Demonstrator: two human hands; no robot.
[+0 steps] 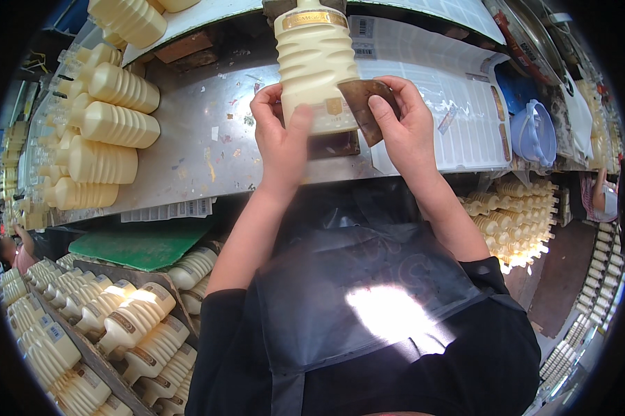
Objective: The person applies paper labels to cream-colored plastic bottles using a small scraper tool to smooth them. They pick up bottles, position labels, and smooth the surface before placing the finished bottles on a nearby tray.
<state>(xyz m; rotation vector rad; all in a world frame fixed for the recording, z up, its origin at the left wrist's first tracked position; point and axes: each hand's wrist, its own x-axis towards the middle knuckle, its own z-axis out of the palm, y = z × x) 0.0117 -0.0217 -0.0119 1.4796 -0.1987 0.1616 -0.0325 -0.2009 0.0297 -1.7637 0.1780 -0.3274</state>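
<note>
A cream-coloured plastic bottle [317,62] with a wavy ribbed body and a gold-brown label band near its shoulder stands in front of me at the table's near edge. My left hand [279,142] grips its lower left side, with the thumb on the front face beside a small gold mark. In my right hand [408,125] is a dark brown flat scraper-like piece [362,104], pinched between thumb and fingers. Its left edge touches or overlaps the bottle's lower right side. A dark block [333,145] shows under the bottle.
Plain cream bottles [118,125] lie stacked at the table's left. White label sheets [451,111] cover its right part, beside a light blue basket [536,135]. Labelled bottles fill crates [139,312] at lower left, below a green board [142,246]. More bottles [513,215] sit at lower right.
</note>
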